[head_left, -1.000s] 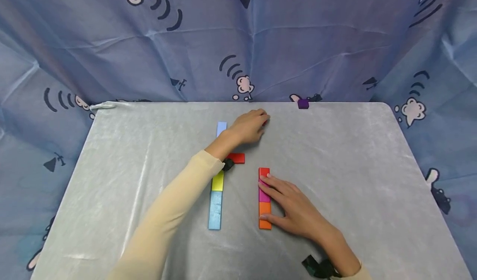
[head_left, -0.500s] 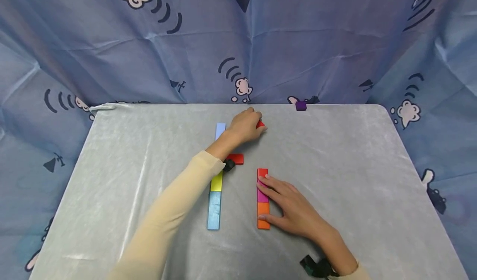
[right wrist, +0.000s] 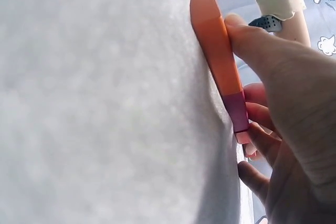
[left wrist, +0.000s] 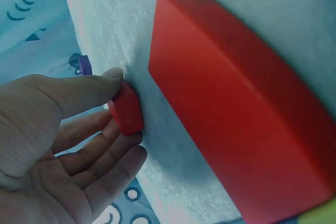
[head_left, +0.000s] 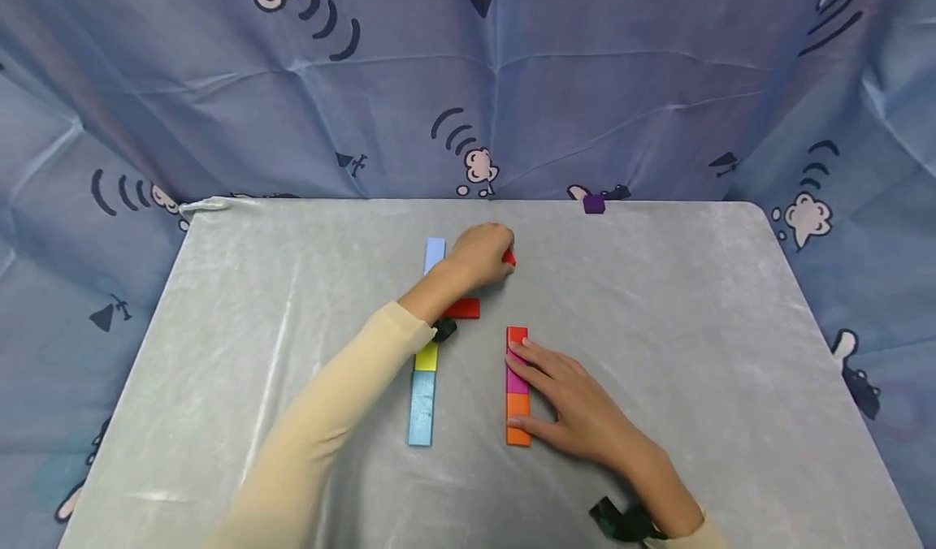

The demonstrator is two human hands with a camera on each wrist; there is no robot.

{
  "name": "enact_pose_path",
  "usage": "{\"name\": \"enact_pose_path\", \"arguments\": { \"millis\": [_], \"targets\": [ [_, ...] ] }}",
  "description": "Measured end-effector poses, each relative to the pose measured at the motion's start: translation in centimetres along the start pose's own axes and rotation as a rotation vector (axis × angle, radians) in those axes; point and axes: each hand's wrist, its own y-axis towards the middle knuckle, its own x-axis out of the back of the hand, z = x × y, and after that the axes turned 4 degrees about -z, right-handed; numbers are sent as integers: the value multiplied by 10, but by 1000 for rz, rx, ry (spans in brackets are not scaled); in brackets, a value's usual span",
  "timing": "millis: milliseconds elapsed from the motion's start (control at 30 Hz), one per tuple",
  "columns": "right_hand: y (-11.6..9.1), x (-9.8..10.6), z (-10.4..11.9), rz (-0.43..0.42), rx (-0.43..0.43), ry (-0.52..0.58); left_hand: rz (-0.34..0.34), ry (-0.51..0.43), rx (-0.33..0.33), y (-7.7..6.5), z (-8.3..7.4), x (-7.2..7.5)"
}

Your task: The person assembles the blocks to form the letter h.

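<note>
My left hand (head_left: 481,257) pinches a small red block (left wrist: 126,111) between thumb and fingers, near the far side of the table. Below that hand lies another red block (head_left: 464,309), extending rightward from a column partly hidden by the left arm. The column shows a pale blue block (head_left: 435,250) at its far end, a yellow block (head_left: 426,359) and a light blue block (head_left: 422,409) nearest. Extended fingers of my right hand (head_left: 585,411) rest against a second column: a red block (head_left: 517,335), a magenta block (head_left: 517,380) and an orange block (head_left: 518,421).
A purple block (head_left: 595,204) sits at the table's back edge. Grey cloth covers the table (head_left: 695,330), and a blue printed curtain (head_left: 600,94) hangs behind and along the sides. Dark wrist devices (head_left: 621,522) are worn on both arms.
The left hand draws the small red block slightly nearer and to the left, and more of that block shows. The right hand and both columns stay in place.
</note>
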Motion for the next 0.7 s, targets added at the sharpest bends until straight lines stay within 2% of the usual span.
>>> {"name": "enact_pose_path", "arguments": {
  "millis": [200, 367, 500, 700],
  "targets": [
    [-1, -1, -1, 2, -5, 7, 15, -23, -13, -9, 2, -1],
    [0, -3, -2, -36, 35, -10, 5, -44, -26, -23, 0, 1],
    [0, -4, -4, -54, 52, -17, 8, -46, -71, -36, -4, 2],
    [0, -3, -3, -33, 32, -10, 15, -26, -151, -52, -7, 0]
  ]
}}
